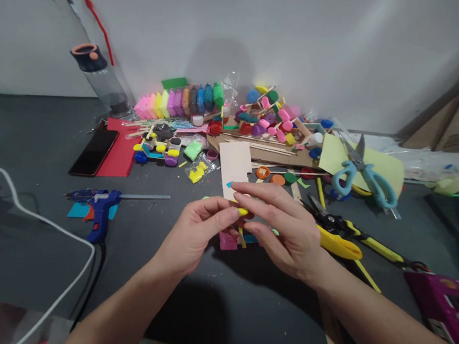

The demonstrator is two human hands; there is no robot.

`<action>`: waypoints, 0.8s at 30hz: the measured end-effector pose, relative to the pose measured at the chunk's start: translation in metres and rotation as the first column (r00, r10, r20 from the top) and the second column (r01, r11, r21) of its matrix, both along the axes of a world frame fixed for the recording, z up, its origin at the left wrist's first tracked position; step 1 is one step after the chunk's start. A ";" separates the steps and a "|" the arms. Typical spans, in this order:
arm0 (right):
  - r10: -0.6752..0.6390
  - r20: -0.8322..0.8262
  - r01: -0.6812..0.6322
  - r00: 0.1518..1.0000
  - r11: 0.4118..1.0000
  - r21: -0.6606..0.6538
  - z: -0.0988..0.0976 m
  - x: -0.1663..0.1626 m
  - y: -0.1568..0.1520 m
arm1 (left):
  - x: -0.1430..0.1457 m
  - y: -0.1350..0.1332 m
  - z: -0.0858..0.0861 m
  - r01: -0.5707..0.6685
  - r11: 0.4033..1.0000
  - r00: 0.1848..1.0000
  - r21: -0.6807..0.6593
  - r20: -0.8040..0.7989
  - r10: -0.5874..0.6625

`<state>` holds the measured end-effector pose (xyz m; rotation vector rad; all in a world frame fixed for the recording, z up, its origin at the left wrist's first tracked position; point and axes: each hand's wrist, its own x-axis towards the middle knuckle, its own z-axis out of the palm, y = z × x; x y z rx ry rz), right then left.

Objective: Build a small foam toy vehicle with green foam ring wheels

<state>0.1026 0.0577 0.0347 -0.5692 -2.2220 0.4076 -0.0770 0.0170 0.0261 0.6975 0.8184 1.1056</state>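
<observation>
In the middle of the desk, my left hand [198, 232] pinches a small yellow piece of modelling clay [242, 212] between thumb and fingers. Facing it from the right, my right hand [285, 226] has its fingers stretched out and its thumb apart, close around the yellow piece. Whether its fingertips touch the clay is hard to see. Something dark red shows partly between the hands. Under them lie pink paper [228, 241] and a yellow strip [242, 238], mostly covered. Just behind stands or lies a pale card [235, 163] with a small blue scrap on it.
A blue glue gun [101, 206] lies left, near a phone [94, 151] on red paper. Clay packets [180, 101] line the wall beside a bottle [101, 79]. Small clay models [272, 114] crowd the back. Scissors [361, 173] and black-and-yellow pliers [340, 223] lie right.
</observation>
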 end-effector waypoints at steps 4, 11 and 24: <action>0.013 0.035 -0.014 0.999 1.000 0.025 -0.007 -0.003 -0.004 | 0.003 0.000 0.001 -0.023 0.999 0.998 -0.043 0.060 0.025; 0.001 0.045 -0.001 0.999 1.000 -0.001 -0.008 -0.003 -0.005 | 0.002 -0.002 0.002 -0.027 0.999 0.999 -0.034 0.043 0.029; 0.030 0.023 -0.030 0.999 1.000 0.006 -0.006 -0.003 -0.004 | 0.002 -0.001 -0.001 -0.055 0.998 0.999 0.025 0.000 0.055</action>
